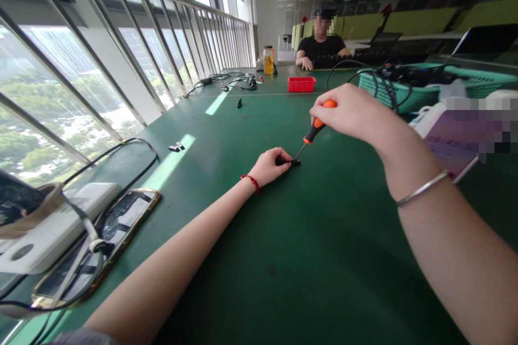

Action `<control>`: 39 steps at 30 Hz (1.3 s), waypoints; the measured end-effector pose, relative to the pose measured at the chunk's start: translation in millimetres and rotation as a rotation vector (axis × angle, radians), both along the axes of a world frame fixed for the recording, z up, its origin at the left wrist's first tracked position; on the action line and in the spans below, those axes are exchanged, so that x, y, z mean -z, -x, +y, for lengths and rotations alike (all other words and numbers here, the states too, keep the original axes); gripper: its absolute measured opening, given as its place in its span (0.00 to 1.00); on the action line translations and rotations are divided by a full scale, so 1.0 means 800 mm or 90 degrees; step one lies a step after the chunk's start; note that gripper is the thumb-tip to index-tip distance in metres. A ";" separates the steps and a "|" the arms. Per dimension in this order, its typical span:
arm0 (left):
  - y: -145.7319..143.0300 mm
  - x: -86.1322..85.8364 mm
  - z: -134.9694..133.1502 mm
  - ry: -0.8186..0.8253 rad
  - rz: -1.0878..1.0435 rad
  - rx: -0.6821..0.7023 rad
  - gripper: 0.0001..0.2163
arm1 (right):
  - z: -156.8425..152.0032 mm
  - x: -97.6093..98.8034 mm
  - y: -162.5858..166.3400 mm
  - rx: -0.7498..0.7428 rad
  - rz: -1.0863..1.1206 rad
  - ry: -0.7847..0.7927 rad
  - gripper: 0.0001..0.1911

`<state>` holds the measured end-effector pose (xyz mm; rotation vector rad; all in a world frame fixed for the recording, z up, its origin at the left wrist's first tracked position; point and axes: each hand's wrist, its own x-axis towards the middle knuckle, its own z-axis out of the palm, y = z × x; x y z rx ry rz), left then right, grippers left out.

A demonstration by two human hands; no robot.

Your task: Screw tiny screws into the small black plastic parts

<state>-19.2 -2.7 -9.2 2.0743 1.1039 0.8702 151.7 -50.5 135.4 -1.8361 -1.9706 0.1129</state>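
Note:
My left hand (270,166) rests on the green table (283,237) and pinches a small black part (292,162) against the surface. My right hand (356,113) is closed around an orange-and-black screwdriver (315,128), held at a slant. Its thin metal tip meets the black part just beside my left fingertips. A red cord circles my left wrist and a silver bangle sits on my right forearm.
A phone (101,242), a white power bank (52,226) and cables lie at the near left. Small black parts (177,146) lie further left. A red tray (301,84), a teal basket (388,91) with cables and a jar (268,60) stand beyond. Another person sits at the far end.

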 end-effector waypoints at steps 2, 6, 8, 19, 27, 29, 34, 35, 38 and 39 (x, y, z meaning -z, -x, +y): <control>0.000 0.001 0.000 -0.002 -0.003 -0.003 0.04 | -0.001 0.002 0.003 -0.027 0.006 -0.010 0.11; -0.001 0.000 0.000 -0.004 -0.004 -0.005 0.04 | 0.000 0.008 0.006 -0.038 0.012 -0.036 0.10; -0.002 0.000 0.000 -0.005 0.001 -0.005 0.04 | 0.001 0.009 0.005 -0.034 0.009 -0.039 0.10; -0.001 -0.001 0.000 0.003 0.000 -0.004 0.05 | 0.003 0.014 0.004 -0.040 0.001 -0.058 0.09; 0.000 0.000 0.001 -0.004 -0.003 -0.004 0.05 | -0.001 0.011 0.007 -0.044 0.003 -0.029 0.18; 0.000 0.000 0.000 -0.008 0.000 -0.007 0.05 | -0.002 0.011 0.008 -0.053 0.001 -0.030 0.21; 0.000 0.000 0.000 -0.010 0.004 -0.004 0.05 | -0.003 0.011 0.010 -0.061 -0.001 -0.057 0.13; 0.000 0.000 0.000 -0.009 0.002 -0.003 0.05 | -0.004 0.011 0.010 -0.058 -0.001 -0.053 0.14; 0.000 0.001 0.000 -0.006 -0.008 -0.002 0.05 | -0.004 0.012 0.012 -0.048 -0.002 -0.032 0.18; 0.000 0.001 0.000 -0.004 -0.009 -0.003 0.04 | -0.004 0.012 0.013 -0.043 -0.003 -0.025 0.19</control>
